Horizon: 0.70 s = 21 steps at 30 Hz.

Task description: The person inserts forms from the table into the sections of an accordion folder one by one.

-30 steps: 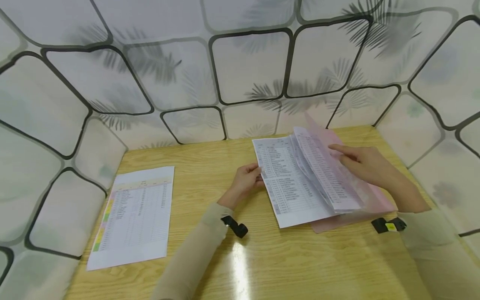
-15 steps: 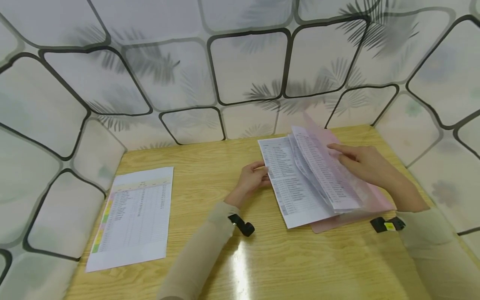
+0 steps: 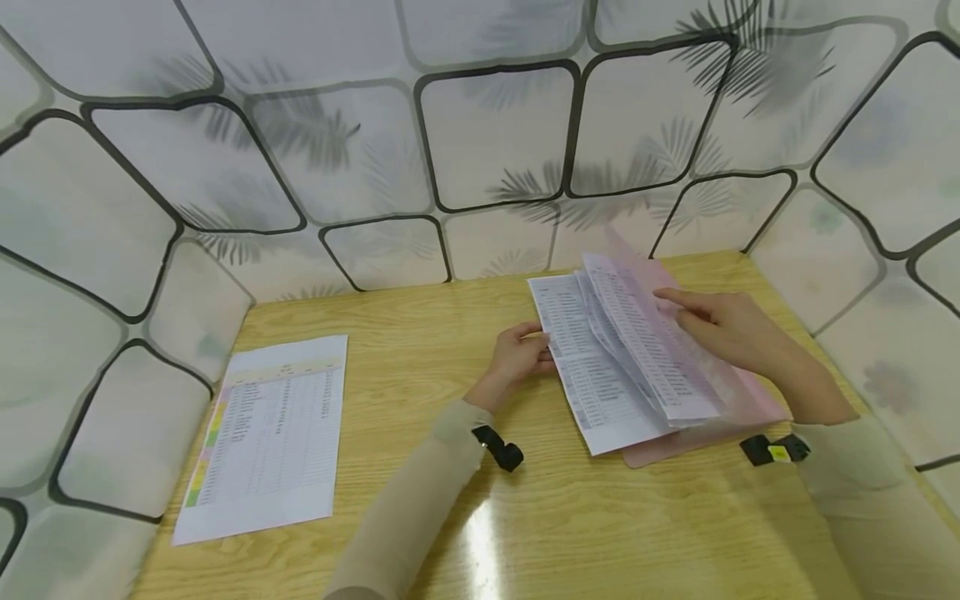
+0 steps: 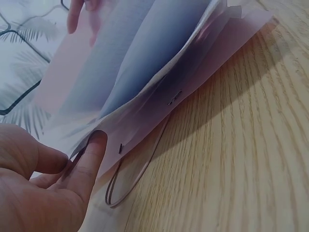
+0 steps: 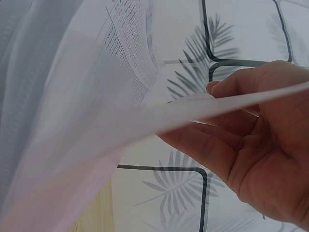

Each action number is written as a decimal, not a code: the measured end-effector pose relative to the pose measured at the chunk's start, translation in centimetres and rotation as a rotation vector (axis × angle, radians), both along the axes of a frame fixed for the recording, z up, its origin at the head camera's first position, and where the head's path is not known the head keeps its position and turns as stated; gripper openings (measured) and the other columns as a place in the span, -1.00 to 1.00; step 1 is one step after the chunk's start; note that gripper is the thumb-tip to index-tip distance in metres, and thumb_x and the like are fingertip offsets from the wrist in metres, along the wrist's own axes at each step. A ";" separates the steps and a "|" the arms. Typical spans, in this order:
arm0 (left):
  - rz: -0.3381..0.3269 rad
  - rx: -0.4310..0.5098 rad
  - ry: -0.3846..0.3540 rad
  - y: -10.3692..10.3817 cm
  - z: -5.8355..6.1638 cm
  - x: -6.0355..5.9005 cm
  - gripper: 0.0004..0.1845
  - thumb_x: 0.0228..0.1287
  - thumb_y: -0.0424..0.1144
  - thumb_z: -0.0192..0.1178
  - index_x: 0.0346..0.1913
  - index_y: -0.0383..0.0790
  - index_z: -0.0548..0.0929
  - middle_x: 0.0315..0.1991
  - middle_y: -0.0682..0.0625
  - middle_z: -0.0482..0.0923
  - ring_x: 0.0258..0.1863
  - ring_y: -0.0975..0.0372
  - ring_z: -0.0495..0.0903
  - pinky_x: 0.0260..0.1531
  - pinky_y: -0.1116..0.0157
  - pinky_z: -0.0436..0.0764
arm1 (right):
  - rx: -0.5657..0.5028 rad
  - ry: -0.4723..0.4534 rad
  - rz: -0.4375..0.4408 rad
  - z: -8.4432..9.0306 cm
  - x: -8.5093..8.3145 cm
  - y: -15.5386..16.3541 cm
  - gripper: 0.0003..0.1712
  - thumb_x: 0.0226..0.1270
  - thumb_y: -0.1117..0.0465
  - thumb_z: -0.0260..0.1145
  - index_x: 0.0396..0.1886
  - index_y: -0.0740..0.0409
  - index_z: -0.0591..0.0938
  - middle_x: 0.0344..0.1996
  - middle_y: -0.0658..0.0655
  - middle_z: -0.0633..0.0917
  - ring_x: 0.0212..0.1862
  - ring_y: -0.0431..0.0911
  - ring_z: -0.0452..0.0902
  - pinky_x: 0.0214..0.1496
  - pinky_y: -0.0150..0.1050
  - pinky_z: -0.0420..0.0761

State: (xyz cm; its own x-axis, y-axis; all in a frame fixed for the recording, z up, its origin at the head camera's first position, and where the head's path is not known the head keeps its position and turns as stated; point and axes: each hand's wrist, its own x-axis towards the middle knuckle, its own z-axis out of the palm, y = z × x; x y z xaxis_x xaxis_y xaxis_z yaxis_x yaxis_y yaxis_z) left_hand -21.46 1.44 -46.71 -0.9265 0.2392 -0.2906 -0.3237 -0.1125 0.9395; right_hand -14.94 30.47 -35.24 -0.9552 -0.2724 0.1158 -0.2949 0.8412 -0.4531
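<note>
A translucent pink plastic folder [image 3: 757, 402] stands part open at the right of the table, with several printed sheets [image 3: 648, 342] fanned inside. My left hand [image 3: 519, 357] pinches the left edge of a white printed sheet [image 3: 581, 367], whose right part lies behind the other papers. In the left wrist view, thumb and fingers [image 4: 89, 159] grip that edge beside the folder. My right hand [image 3: 731, 329] holds the folder's raised flap [image 5: 193, 112] between thumb and fingers, index finger extended in the head view.
Another printed sheet [image 3: 277, 433] with coloured cells along its left side lies flat at the left of the wooden table [image 3: 420, 333]. A thin cord loop [image 4: 128, 186] hangs below the folder. Patterned panels [image 3: 495, 133] close off the back and sides.
My left hand has moved to the right, carrying the white printed sheet farther toward the folder and the other papers. The right hand and folder have stayed almost still.
</note>
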 end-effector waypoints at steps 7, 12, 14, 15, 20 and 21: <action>0.008 -0.008 0.006 0.7 -0.2 -0.1 -0.63 0.56 -0.45 0.09 0.33 -0.44 0.59 -0.01 -0.45 0.75 -0.45 0.25 0.74 -0.24 0.21 0.84 | -0.008 -0.008 -0.005 0.1 0.0 0.0 -0.51 0.65 0.16 0.14 0.47 0.07 0.57 -0.70 -0.14 0.19 -0.66 -0.29 0.08 -0.62 -0.33 0.22; -0.001 0.002 0.003 1.0 0.0 0.0 -0.62 0.57 -0.45 0.09 0.35 -0.46 0.57 0.00 -0.47 0.74 -0.44 0.23 0.74 -0.21 0.18 0.84 | -0.018 -0.013 -0.002 0.2 0.1 -0.1 -0.51 0.65 0.17 0.14 0.47 0.08 0.57 -0.70 -0.14 0.19 -0.67 -0.29 0.08 -0.63 -0.34 0.22; -0.009 0.000 0.006 1.1 0.2 0.1 -0.61 0.57 -0.45 0.09 0.36 -0.46 0.56 0.01 -0.47 0.73 -0.45 0.24 0.74 -0.19 0.16 0.84 | -0.017 -0.012 -0.001 0.2 0.0 -0.2 -0.51 0.65 0.17 0.14 0.47 0.09 0.57 -0.71 -0.14 0.19 -0.67 -0.30 0.08 -0.63 -0.34 0.21; -0.013 -0.002 0.007 1.2 0.3 0.1 -0.61 0.57 -0.45 0.09 0.36 -0.46 0.55 0.01 -0.47 0.73 -0.45 0.25 0.74 -0.18 0.16 0.84 | -0.016 -0.008 -0.001 0.2 0.0 -0.2 -0.51 0.65 0.17 0.14 0.47 0.09 0.57 -0.71 -0.14 0.19 -0.67 -0.30 0.08 -0.63 -0.34 0.22; -0.027 -0.008 0.014 1.8 0.4 0.2 -0.61 0.57 -0.46 0.08 0.36 -0.49 0.55 0.02 -0.48 0.72 -0.44 0.25 0.73 -0.10 0.11 0.84 | -0.017 0.000 -0.001 0.3 -0.1 -0.3 -0.52 0.65 0.16 0.15 0.47 0.09 0.58 -0.71 -0.14 0.19 -0.66 -0.29 0.08 -0.61 -0.33 0.23; -0.029 -0.006 0.014 1.9 0.5 0.2 -0.61 0.57 -0.46 0.08 0.36 -0.49 0.54 0.02 -0.49 0.72 -0.43 0.23 0.74 -0.08 0.09 0.83 | -0.016 0.001 0.000 0.3 -0.1 -0.3 -0.52 0.65 0.16 0.15 0.47 0.08 0.57 -0.71 -0.14 0.19 -0.66 -0.29 0.08 -0.61 -0.33 0.23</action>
State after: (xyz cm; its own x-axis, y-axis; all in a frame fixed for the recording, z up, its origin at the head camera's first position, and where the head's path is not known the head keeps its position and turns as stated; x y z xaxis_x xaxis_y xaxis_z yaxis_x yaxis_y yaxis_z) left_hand -21.27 3.30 -46.25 -0.9231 0.2646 -0.2790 -0.3136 -0.0980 0.9445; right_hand -15.00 30.16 -34.93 -0.9551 -0.2704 0.1213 -0.2953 0.8338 -0.4665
